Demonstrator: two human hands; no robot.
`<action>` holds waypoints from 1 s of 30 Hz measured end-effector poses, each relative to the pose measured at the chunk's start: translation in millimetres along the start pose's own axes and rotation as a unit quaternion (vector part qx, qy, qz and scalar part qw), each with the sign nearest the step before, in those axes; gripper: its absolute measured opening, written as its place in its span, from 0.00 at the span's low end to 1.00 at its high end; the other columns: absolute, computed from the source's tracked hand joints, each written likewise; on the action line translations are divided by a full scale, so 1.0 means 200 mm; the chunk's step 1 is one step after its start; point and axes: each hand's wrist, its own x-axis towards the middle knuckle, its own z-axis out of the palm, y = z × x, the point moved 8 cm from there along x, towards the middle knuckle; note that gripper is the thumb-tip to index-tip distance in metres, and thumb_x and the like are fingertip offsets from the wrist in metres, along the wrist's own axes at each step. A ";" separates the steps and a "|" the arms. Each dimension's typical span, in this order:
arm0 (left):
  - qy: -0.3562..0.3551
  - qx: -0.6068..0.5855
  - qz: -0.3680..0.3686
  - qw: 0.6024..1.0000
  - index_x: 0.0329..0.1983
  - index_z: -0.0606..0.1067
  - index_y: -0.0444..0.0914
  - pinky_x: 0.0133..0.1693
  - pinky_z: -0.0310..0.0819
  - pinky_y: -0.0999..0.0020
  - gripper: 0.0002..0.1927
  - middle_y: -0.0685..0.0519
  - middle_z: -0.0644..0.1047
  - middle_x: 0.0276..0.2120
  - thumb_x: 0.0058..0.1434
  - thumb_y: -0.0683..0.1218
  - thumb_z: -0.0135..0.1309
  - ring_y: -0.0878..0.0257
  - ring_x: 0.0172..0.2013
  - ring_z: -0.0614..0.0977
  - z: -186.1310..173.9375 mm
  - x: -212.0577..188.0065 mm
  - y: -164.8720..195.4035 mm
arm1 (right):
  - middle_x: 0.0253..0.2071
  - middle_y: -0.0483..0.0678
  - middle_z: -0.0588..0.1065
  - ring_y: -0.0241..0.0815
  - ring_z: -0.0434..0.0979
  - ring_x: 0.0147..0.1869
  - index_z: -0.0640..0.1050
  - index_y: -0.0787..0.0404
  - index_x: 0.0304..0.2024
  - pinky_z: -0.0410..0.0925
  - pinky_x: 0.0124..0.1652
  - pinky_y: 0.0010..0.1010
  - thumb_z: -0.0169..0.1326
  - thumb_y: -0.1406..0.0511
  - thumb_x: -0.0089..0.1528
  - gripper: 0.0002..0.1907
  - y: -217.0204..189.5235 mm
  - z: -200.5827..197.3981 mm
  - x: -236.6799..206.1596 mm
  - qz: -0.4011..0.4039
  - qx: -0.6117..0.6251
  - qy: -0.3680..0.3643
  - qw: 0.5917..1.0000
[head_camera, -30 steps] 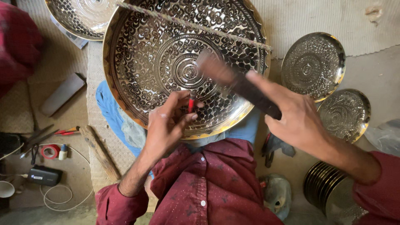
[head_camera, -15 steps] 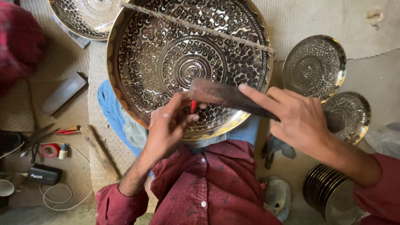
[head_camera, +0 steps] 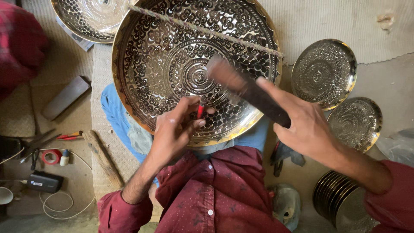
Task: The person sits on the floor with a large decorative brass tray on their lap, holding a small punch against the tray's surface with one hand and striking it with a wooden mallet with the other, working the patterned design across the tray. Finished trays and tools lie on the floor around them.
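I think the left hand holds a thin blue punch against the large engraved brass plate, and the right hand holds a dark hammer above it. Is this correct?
Not quite: the thin punch in the left hand is red, not blue, as the head view shows. The rest is right: it stands against the large engraved brass plate, and the right hand holds the dark hammer above the plate.

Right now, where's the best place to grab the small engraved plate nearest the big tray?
Take the small plate by its raised right rim, coming from the right: it lies flat on the floor, and its left edge sits close to the big tray.
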 end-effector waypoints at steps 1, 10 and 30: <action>0.007 0.005 0.021 1.000 0.60 0.68 0.34 0.43 0.82 0.71 0.22 0.51 0.84 0.51 0.63 0.36 0.58 0.63 0.47 0.87 -0.01 0.00 0.02 | 0.57 0.46 0.74 0.34 0.79 0.33 0.59 0.42 0.75 0.74 0.27 0.25 0.53 0.74 0.53 0.48 0.00 -0.02 0.00 -0.001 0.087 0.027 0.996; 0.030 -0.042 0.025 0.998 0.59 0.67 0.33 0.47 0.83 0.71 0.20 0.50 0.84 0.51 0.64 0.33 0.55 0.62 0.52 0.86 -0.02 -0.02 0.01 | 0.39 0.45 0.79 0.42 0.80 0.30 0.62 0.38 0.73 0.76 0.30 0.33 0.56 0.76 0.52 0.48 -0.01 -0.02 0.01 0.034 -0.021 -0.033 0.999; -0.097 -0.056 0.387 0.915 0.43 0.74 0.38 0.35 0.78 0.61 0.12 0.48 0.81 0.46 0.56 0.39 0.47 0.54 0.34 0.83 0.12 -0.28 0.52 | 0.44 0.52 0.77 0.44 0.80 0.43 0.64 0.65 0.68 0.74 0.44 0.37 0.65 0.75 0.59 0.37 0.09 0.04 -0.17 -0.004 0.108 0.253 0.961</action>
